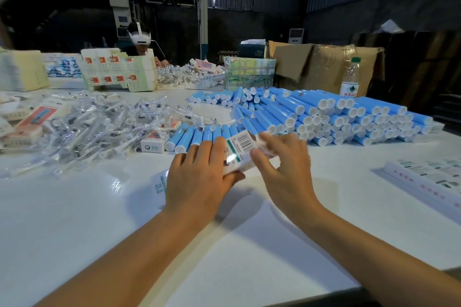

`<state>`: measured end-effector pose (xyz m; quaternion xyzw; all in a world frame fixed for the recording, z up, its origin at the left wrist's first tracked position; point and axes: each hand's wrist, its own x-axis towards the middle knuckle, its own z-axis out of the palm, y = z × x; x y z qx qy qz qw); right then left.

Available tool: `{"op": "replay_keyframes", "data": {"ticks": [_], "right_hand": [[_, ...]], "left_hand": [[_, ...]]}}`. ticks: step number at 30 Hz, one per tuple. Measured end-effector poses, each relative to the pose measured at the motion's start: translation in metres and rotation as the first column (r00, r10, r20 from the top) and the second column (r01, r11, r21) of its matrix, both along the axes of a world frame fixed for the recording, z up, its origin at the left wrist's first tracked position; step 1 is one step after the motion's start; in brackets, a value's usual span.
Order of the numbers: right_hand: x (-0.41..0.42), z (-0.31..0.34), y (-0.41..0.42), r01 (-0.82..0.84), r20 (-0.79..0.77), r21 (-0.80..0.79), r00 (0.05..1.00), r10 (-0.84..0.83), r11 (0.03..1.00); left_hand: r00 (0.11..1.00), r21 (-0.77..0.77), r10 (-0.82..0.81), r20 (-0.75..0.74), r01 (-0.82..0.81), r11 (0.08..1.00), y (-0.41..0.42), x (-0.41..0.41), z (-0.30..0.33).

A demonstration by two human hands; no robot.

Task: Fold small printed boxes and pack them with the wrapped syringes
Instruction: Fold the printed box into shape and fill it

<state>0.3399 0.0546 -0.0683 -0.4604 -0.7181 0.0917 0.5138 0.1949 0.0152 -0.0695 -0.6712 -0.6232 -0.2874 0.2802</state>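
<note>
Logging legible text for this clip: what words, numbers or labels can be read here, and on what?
"FMZ-1450A": on the grey machine at the back.
"15": partly readable, on the flap of the small box held by the left hand and right hand; its barcode label is too small to read.
Red characters on the water bottle: too small.
Print on the flat cartons and the syringe wrappers: blurred.

A single wide-angle view came from the wearer's head, looking forward and down across the white table [74, 219]. Both forearms reached in from the bottom edge, close to the lens. The far side of the table and a grey machine [154, 7] behind it sat well back, bent by the lens.
</note>
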Motion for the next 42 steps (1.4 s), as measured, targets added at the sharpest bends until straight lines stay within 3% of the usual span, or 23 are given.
{"op": "replay_keyframes", "data": {"ticks": [1, 3, 4, 6, 7, 8, 10, 12, 13, 15, 16, 20, 23, 25, 26, 28, 29, 31, 33, 38, 42], "right_hand": [[0.002, 0.002, 0.001, 0.002, -0.105, -0.004, 0.994, -0.002, 1.0], [0.004, 0.005, 0.004, -0.128, -0.38, -0.198, 0.924, 0.044, 0.972], [0.004, 0.007, 0.005, -0.323, -0.556, -0.316, 0.825, 0.102, 0.892], [0.003, 0.008, 0.007, -0.734, -0.861, -0.351, 0.497, 0.109, 0.581], [0.003, 0.007, 0.009, -0.814, -0.92, -0.306, 0.386, 0.065, 0.494], [0.003, 0.005, 0.011, -0.831, -0.935, -0.284, 0.35, 0.053, 0.478], [0.0, 0.003, 0.013, -0.795, -0.933, -0.278, 0.357, 0.046, 0.539], [-0.001, -0.001, 0.013, -0.701, -0.884, -0.3, 0.459, 0.086, 0.647], [-0.002, -0.002, 0.011, -0.615, -0.802, -0.324, 0.582, 0.137, 0.719], [-0.001, -0.006, 0.005, -0.374, -0.466, -0.309, 0.861, 0.204, 0.874], [-0.001, -0.009, 0.002, -0.292, -0.313, -0.269, 0.928, 0.204, 0.918], [-0.008, -0.015, 0.001, -0.16, -0.044, -0.222, 0.987, 0.154, 0.962], [-0.009, -0.016, 0.0, -0.152, 0.032, -0.266, 0.986, 0.166, 0.952], [-0.01, -0.014, -0.004, -0.213, -0.031, -0.294, 0.976, 0.213, 0.932], [-0.009, -0.011, -0.005, -0.303, -0.184, -0.334, 0.95, 0.254, 0.893], [-0.007, -0.004, -0.002, -0.555, -0.575, -0.367, 0.766, 0.287, 0.746], [-0.004, -0.001, 0.002, -0.654, -0.703, -0.342, 0.655, 0.278, 0.675], [0.001, 0.003, 0.005, -0.754, -0.813, -0.293, 0.52, 0.261, 0.587], [0.004, 0.001, 0.007, -0.772, -0.828, -0.278, 0.494, 0.264, 0.572], [0.004, -0.003, 0.011, -0.718, -0.8, -0.275, 0.539, 0.262, 0.64], [0.006, -0.004, 0.012, -0.728, -0.787, -0.252, 0.537, 0.302, 0.637]], "left_hand": [[1.0, 0.005, 0.002, 0.023, -0.002, 1.0, -0.001, 0.0, 0.002], [1.0, 0.017, -0.003, 0.031, 0.002, 1.0, -0.001, 0.0, 0.003], [1.0, 0.013, -0.008, 0.021, 0.008, 1.0, -0.001, 0.0, 0.003], [1.0, -0.052, -0.006, -0.004, 0.006, 0.999, -0.002, 0.003, 0.002], [1.0, -0.114, 0.014, -0.019, -0.016, 0.993, -0.003, 0.005, 0.002], [0.998, -0.131, 0.035, -0.046, -0.041, 0.99, -0.001, 0.005, 0.0], [0.995, -0.158, 0.033, -0.098, -0.049, 0.986, -0.002, 0.006, 0.0], [0.991, -0.135, 0.021, -0.129, -0.038, 0.99, -0.001, 0.008, -0.003], [0.991, -0.084, 0.011, -0.135, -0.022, 0.996, 0.0, 0.009, -0.006], [0.985, -0.02, -0.002, -0.173, -0.001, 1.0, 0.002, 0.009, -0.011], [0.982, 0.003, 0.0, -0.188, 0.0, 1.0, 0.002, 0.01, -0.012], [0.976, 0.014, 0.02, -0.219, -0.017, 1.0, 0.002, 0.012, -0.012], [0.972, 0.025, 0.025, -0.233, -0.02, 1.0, 0.001, 0.01, -0.013], [0.974, 0.011, 0.023, -0.224, -0.021, 1.0, -0.001, 0.008, -0.012], [0.978, 0.005, 0.026, -0.209, -0.025, 1.0, -0.001, 0.007, -0.011], [0.986, -0.004, 0.022, -0.168, -0.023, 1.0, 0.0, 0.005, -0.009], [0.988, -0.002, 0.017, -0.156, -0.018, 1.0, 0.001, 0.004, -0.008], [0.987, 0.0, 0.016, -0.163, -0.016, 1.0, 0.002, 0.002, -0.008], [0.984, -0.004, 0.017, -0.175, -0.018, 1.0, 0.002, 0.002, -0.009], [0.984, 0.013, -0.013, -0.177, 0.015, 1.0, 0.002, 0.0, -0.009], [0.984, 0.011, -0.016, -0.178, 0.018, 1.0, 0.001, 0.0, -0.008]]}}
